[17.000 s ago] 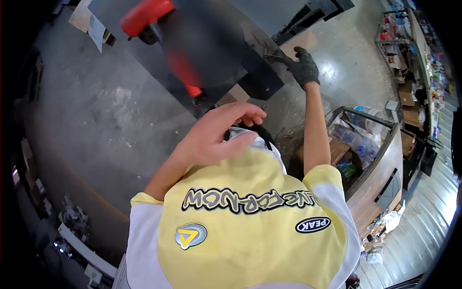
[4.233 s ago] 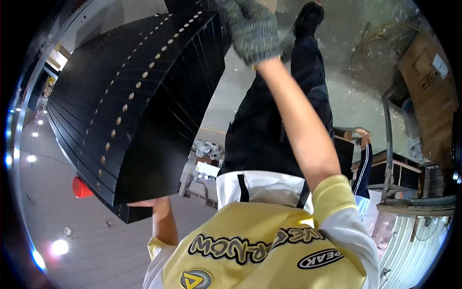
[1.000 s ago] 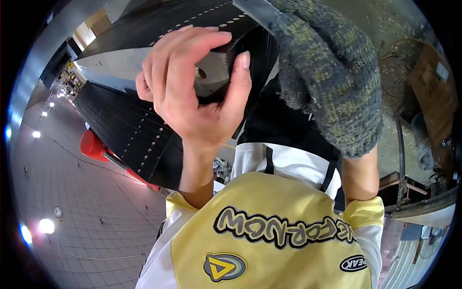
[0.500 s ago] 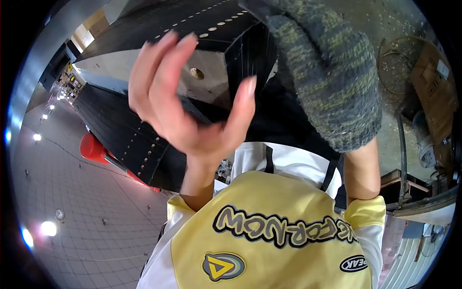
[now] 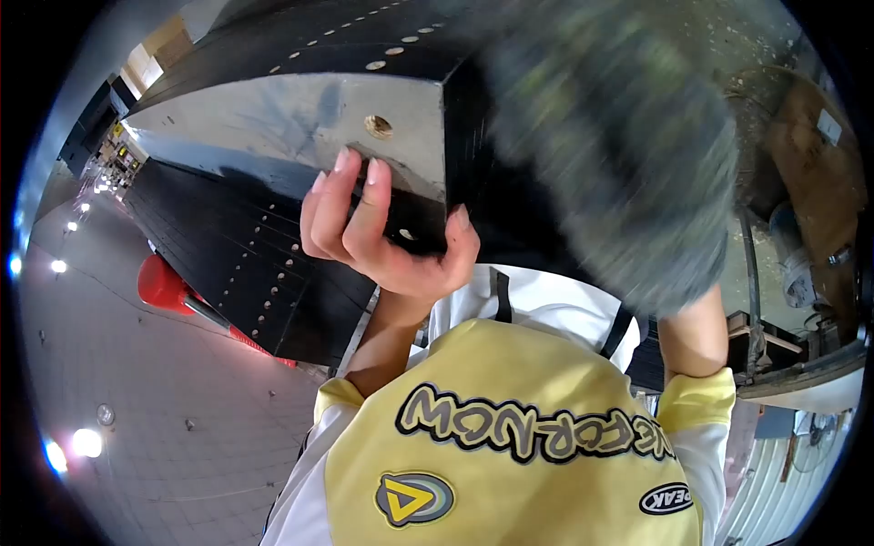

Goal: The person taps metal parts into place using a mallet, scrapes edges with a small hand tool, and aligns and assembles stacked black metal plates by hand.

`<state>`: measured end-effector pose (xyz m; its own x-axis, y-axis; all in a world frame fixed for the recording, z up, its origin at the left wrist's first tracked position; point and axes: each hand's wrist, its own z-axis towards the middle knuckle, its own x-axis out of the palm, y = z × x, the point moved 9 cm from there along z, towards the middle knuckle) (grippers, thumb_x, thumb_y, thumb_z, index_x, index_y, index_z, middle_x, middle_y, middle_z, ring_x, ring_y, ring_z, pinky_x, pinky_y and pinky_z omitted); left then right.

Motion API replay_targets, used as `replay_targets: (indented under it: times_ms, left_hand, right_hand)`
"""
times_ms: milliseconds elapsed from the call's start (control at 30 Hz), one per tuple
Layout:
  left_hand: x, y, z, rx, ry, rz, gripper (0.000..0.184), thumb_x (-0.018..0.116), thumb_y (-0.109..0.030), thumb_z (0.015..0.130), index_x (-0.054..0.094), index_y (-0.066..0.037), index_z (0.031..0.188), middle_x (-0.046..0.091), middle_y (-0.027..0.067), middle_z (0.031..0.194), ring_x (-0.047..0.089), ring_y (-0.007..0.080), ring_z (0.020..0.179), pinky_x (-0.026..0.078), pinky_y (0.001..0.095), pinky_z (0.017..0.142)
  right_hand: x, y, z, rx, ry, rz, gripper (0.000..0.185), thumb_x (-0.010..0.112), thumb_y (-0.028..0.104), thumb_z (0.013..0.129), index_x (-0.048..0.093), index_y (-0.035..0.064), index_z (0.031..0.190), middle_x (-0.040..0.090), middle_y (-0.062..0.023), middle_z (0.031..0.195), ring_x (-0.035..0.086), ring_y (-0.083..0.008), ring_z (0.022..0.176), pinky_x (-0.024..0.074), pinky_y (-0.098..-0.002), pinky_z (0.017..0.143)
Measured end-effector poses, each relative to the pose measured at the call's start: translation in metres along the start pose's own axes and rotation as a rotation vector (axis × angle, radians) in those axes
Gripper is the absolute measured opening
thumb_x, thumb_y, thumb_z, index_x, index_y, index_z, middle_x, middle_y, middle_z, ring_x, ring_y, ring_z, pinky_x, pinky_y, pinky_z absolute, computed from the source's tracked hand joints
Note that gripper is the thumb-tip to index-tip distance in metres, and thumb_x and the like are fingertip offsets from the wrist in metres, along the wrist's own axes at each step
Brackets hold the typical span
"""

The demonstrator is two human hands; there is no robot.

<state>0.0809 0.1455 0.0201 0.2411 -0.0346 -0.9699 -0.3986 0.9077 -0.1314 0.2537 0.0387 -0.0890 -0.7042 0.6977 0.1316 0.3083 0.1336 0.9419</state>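
My left hand (image 5: 391, 241) is bare, its fingers curved and its thumb held well apart. The fingertips lie over the lower part of a grey end panel (image 5: 282, 114) with a round hole, and the thumb is beside that panel's right corner. I cannot tell whether the fingers press on it. The panel belongs to a large black board piece (image 5: 273, 41) with rows of round holes. My right hand wears a grey-green knitted glove (image 5: 628, 155), smeared by motion, in front of the black side face. Its fingers, and anything in them, cannot be made out.
Below the grey panel is another black perforated piece (image 5: 246, 246). A red rounded object (image 5: 164, 284) on a bar stands at the left. On the right are a brown cardboard box (image 5: 810, 155) and a metal post (image 5: 752, 282) on a debris-strewn floor.
My left hand has moved down and slightly right, bringing its fingertips lower on the grey panel. The gloved right hand has shifted a little downward and is now blurred.
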Motion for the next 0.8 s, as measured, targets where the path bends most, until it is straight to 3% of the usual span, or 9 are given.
replay_targets:
  times_ms: [100,200,233,300,400,533,633,667,800]
  left_hand:
    - [0.0,0.0,0.002,0.001,0.023,0.009,0.066,0.072,-0.048,0.083,0.058,-0.005,0.131,0.056,0.0164,0.136,0.045,0.0334,0.12,0.035,0.0446,0.106]
    - [0.0,0.002,0.001,-0.025,0.054,-0.015,0.071,0.077,-0.041,0.075,0.054,-0.005,0.133,0.053,0.0176,0.137,0.045,0.0355,0.121,0.035,0.0482,0.106]
    - [0.0,0.003,-0.001,-0.043,0.075,-0.016,0.072,0.078,-0.038,0.073,0.053,-0.005,0.133,0.051,0.0178,0.137,0.044,0.0358,0.122,0.035,0.0497,0.107]
    - [0.002,0.005,-0.003,-0.054,0.052,-0.068,0.074,0.078,-0.037,0.072,0.051,-0.004,0.133,0.049,0.0178,0.137,0.043,0.0355,0.124,0.036,0.05,0.107]
    - [0.002,0.005,-0.001,-0.06,0.152,-0.032,0.077,0.078,-0.032,0.07,0.047,-0.002,0.133,0.041,0.0197,0.138,0.041,0.0352,0.13,0.036,0.0494,0.109]
    - [0.004,0.005,-0.005,-0.081,0.017,-0.118,0.075,0.073,-0.03,0.075,0.044,0.005,0.136,0.043,0.0264,0.141,0.045,0.0378,0.133,0.033,0.0504,0.116]
    - [0.004,0.007,-0.006,-0.09,-0.023,-0.139,0.076,0.073,-0.03,0.074,0.044,0.004,0.135,0.043,0.0262,0.141,0.045,0.038,0.133,0.034,0.0505,0.116]
    - [0.003,0.008,-0.007,-0.099,-0.016,-0.142,0.075,0.073,-0.03,0.073,0.045,0.003,0.134,0.043,0.0259,0.141,0.045,0.0381,0.133,0.033,0.0502,0.115]
    - [0.002,0.013,-0.01,-0.094,-0.042,-0.131,0.074,0.073,-0.032,0.075,0.044,0.002,0.134,0.042,0.0262,0.142,0.046,0.0385,0.132,0.034,0.0497,0.115]
  right_hand:
    - [-0.01,-0.049,0.025,0.121,-0.186,0.143,0.029,0.057,0.02,0.105,0.067,0.0039,0.126,0.063,-0.0047,0.069,0.061,-0.017,0.06,0.0488,-0.0335,0.058]
    - [-0.02,-0.094,0.047,0.079,-0.233,-0.093,0.029,0.056,0.02,0.105,0.067,0.0039,0.126,0.062,-0.0047,0.067,0.061,-0.0173,0.058,0.0486,-0.0339,0.057]
    - [-0.02,-0.095,0.051,0.052,-0.105,-0.512,0.027,0.055,0.019,0.102,0.063,0.0061,0.125,0.069,-0.017,0.077,0.069,-0.0329,0.072,0.0539,-0.0452,0.069]
    - [-0.005,-0.125,0.064,0.184,0.111,-0.799,0.029,0.055,0.017,0.099,0.06,0.0071,0.126,0.071,-0.0269,0.091,0.07,-0.0433,0.085,0.054,-0.0526,0.076]
    - [0.005,-0.149,0.07,0.201,0.131,-0.866,0.029,0.055,0.017,0.099,0.058,0.0079,0.126,0.071,-0.0274,0.097,0.069,-0.0452,0.092,0.0539,-0.0553,0.079]
    - [-0.003,-0.144,0.071,0.144,-0.029,-0.575,0.029,0.055,0.016,0.099,0.059,0.0053,0.126,0.071,-0.0282,0.103,0.068,-0.0454,0.099,0.0547,-0.0529,0.085]
    - [0.005,-0.11,0.061,-0.287,-0.158,-0.408,0.03,0.057,0.012,0.098,0.061,0.0049,0.127,0.07,-0.0269,0.11,0.067,-0.0436,0.106,0.0547,-0.0479,0.09]
    - [0.007,-0.088,0.059,-0.151,-0.094,-0.306,0.031,0.059,0.009,0.097,0.063,0.0056,0.127,0.07,-0.0248,0.114,0.067,-0.0422,0.11,0.0543,-0.0447,0.093]
    - [0.008,-0.085,0.054,-0.218,-0.154,-0.384,0.03,0.058,0.009,0.097,0.062,0.0069,0.127,0.07,-0.026,0.106,0.069,-0.0428,0.101,0.0555,-0.0479,0.085]
